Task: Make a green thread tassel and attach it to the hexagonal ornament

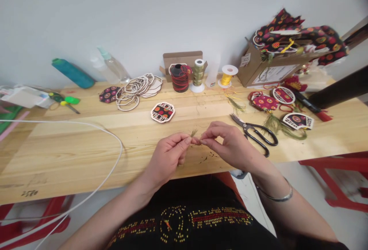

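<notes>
Above the front of the table, my left hand (pixel 172 150) pinches a small bunch of green threads (pixel 194 132), whose frayed ends stick up past the thumb. Close beside it, my right hand (pixel 222 141) is closed in a pinch, its fingertips almost against the left ones; what lies between them is too small to make out. Black-handled scissors (pixel 255 129) lie to the right with their blades pointing back-left. Beyond my hands is a patterned fabric piece in a pale wooden frame (pixel 163 112). Dark thread scraps (pixel 207 157) are scattered beneath the right hand.
Behind stand a red-and-black thread spool (pixel 179 78), an olive thread cone (pixel 198 74) and a yellow spool (pixel 228 76). Wooden frames (pixel 138 89) are piled back left. A cardboard box (pixel 266 68) of fabric stands right. A white cable (pixel 119 154) loops across the left.
</notes>
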`<action>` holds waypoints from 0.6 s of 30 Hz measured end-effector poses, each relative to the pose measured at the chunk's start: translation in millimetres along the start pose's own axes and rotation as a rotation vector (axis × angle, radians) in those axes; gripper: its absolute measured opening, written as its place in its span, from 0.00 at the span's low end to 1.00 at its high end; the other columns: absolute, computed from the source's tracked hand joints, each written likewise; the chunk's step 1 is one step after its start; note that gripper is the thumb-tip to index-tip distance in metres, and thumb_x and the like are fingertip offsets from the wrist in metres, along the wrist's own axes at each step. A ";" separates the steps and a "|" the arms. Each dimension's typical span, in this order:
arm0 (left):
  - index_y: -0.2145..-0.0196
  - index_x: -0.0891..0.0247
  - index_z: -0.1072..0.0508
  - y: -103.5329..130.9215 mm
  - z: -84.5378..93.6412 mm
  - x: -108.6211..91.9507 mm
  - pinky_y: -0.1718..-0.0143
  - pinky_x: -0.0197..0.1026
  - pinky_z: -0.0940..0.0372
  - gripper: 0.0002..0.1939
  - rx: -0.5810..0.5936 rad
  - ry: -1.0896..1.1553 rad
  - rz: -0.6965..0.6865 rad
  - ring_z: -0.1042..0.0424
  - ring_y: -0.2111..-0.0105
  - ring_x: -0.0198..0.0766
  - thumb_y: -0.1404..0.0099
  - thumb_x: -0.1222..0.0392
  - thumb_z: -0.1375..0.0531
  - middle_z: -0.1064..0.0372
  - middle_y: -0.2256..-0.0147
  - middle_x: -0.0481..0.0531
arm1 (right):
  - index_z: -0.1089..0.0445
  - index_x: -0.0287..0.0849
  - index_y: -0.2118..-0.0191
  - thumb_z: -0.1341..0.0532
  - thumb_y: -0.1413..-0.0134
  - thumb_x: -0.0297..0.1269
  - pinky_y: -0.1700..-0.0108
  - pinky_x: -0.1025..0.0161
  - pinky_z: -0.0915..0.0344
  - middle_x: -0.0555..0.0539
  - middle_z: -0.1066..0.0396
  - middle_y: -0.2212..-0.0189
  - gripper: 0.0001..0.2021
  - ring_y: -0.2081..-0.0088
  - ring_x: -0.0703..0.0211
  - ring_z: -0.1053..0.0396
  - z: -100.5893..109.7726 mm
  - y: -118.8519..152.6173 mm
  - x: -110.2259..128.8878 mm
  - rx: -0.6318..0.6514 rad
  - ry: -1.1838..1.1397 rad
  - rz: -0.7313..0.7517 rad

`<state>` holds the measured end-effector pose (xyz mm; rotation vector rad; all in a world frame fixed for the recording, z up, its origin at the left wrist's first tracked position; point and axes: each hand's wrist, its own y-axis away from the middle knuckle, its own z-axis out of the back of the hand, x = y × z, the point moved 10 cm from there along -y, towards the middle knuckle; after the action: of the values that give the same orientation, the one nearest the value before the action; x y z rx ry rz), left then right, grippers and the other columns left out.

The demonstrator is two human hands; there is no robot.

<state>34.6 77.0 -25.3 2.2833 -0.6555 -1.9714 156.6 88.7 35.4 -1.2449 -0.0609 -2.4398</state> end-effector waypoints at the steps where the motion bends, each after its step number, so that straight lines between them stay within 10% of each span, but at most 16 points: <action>1: 0.68 0.63 0.23 0.4 0.1 -0.1 0.82 0.32 0.53 0.10 0.001 -0.009 0.003 0.53 0.83 0.27 0.38 0.56 0.41 0.50 0.85 0.41 | 0.25 0.42 0.68 0.41 0.46 0.28 0.64 0.63 0.39 0.49 0.29 0.72 0.07 0.67 0.62 0.33 0.0 -1.4 -0.7 0.002 -0.003 -0.006; 18: 0.74 0.68 0.28 -0.9 -1.6 7.5 0.84 0.28 0.58 0.09 -0.002 0.202 0.108 0.52 0.85 0.21 0.42 0.59 0.38 0.32 0.76 0.48 | 0.28 0.41 0.72 0.40 0.46 0.30 0.66 0.64 0.39 0.51 0.31 0.74 0.05 0.70 0.64 0.34 6.2 -8.4 -7.8 -0.105 -0.091 -0.017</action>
<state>37.0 74.8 -32.3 2.3505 -0.7382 -1.6666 162.3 100.3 34.2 -1.4055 0.0318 -2.4269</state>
